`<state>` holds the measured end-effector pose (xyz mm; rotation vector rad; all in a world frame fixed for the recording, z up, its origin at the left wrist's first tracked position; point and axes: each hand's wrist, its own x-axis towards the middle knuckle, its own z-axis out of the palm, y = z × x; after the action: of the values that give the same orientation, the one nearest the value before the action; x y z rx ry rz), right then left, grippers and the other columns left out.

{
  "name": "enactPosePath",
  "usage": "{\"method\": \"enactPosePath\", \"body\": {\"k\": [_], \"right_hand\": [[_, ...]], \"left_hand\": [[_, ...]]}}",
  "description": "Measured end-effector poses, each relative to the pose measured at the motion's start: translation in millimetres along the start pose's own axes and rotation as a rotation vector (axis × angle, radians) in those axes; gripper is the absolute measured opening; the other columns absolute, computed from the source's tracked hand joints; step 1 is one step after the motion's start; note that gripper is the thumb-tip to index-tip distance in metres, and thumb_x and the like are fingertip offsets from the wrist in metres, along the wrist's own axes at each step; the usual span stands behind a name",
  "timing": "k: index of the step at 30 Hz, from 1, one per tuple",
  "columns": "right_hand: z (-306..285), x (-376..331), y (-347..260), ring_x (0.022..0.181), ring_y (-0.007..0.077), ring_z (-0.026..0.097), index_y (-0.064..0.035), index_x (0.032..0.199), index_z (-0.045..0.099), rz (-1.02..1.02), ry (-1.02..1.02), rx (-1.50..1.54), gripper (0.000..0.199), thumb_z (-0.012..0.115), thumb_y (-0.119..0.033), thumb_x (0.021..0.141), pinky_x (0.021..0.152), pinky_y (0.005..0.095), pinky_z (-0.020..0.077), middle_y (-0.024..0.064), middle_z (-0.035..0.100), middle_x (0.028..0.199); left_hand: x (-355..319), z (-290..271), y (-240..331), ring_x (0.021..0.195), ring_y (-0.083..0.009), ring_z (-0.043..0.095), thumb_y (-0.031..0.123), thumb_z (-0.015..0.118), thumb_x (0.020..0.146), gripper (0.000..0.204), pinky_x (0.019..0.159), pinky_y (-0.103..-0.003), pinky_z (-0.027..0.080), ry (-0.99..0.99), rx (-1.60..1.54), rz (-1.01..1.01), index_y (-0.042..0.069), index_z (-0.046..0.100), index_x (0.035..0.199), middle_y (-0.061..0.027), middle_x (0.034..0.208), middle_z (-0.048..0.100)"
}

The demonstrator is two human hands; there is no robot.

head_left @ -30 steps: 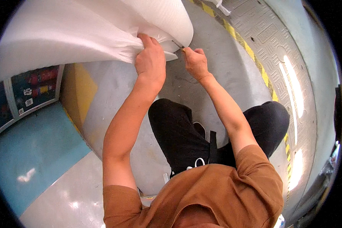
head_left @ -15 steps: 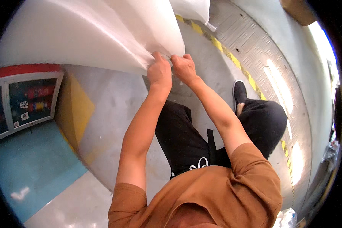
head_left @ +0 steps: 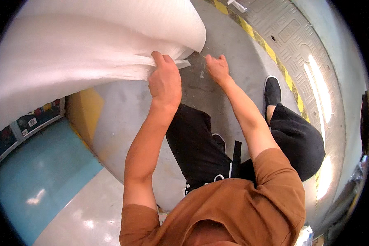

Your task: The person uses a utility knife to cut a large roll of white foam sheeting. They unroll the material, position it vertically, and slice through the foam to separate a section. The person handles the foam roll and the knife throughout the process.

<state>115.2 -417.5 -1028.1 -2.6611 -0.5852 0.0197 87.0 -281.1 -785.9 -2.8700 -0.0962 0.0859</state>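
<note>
At upper left, the left hand (head_left: 165, 82) clenches a gathered fold of the white foam sheet (head_left: 90, 45) above the grey floor (head_left: 229, 45). The right hand (head_left: 217, 67) hangs beside it, fingers loose, holding nothing. Keep the fold bunched tightly; pull evenly to avoid tearing.

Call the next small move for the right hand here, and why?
Probably bring the right hand back onto the white foam sheet beside the left hand. Only the left hand grips the bunched edge; the right is open, off the sheet, above the grey floor.
</note>
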Motion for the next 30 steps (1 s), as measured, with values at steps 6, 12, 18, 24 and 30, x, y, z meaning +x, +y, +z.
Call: {"method": "enactPosePath", "body": {"k": [6,12,18,24,30], "right_hand": [[-20.9,-6.2,-14.4,0.068,0.0242,0.063,-0.0102,0.087,0.052,-0.133,0.305,0.254,0.008,0.054,-0.006,0.080,0.080,0.0408,0.0446,0.0058,0.061,0.070],[-62.9,31.7,-53.3,0.067,0.0227,0.063,-0.0099,0.085,0.053,-0.159,0.417,0.326,0.008,0.054,-0.004,0.080,0.082,0.0386,0.0447,0.0052,0.061,0.069],[-70.0,49.2,-61.4,0.067,0.0226,0.064,-0.0090,0.086,0.053,-0.203,0.410,0.318,0.011,0.055,-0.003,0.077,0.084,0.0386,0.0443,0.0058,0.063,0.069],[-60.0,54.7,-61.4,0.068,0.0242,0.065,-0.0093,0.087,0.053,-0.208,0.353,0.282,0.008,0.052,-0.006,0.080,0.083,0.0404,0.0445,0.0067,0.065,0.071],[58.1,1.1,10.7,0.068,0.0237,0.061,-0.0101,0.088,0.051,0.103,0.105,0.330,0.012,0.057,-0.007,0.077,0.083,0.0392,0.0418,0.0060,0.060,0.067]], "left_hand": [[14.4,9.5,23.5,0.086,-0.0358,0.067,0.004,0.064,0.081,0.048,0.062,-0.035,0.059,-0.016,-0.126,-0.158,-0.014,0.038,0.116,-0.0294,0.119,0.044],[25.9,15.3,25.8,0.085,-0.0387,0.065,0.015,0.068,0.082,0.047,0.070,-0.043,0.056,-0.066,-0.237,-0.204,-0.013,0.045,0.112,-0.0250,0.109,0.048],[33.4,21.9,23.6,0.086,-0.0392,0.065,0.010,0.059,0.085,0.025,0.071,-0.046,0.056,-0.094,-0.207,-0.260,-0.007,0.056,0.101,-0.0213,0.113,0.048],[29.3,18.0,25.0,0.084,-0.0394,0.065,0.007,0.056,0.086,0.018,0.071,-0.047,0.055,-0.101,-0.190,-0.247,-0.004,0.058,0.100,-0.0198,0.114,0.048],[26.2,12.6,28.3,0.081,-0.0362,0.067,0.004,0.059,0.084,0.020,0.068,-0.041,0.057,-0.125,-0.108,-0.161,-0.009,0.055,0.099,-0.0199,0.113,0.047]]}}
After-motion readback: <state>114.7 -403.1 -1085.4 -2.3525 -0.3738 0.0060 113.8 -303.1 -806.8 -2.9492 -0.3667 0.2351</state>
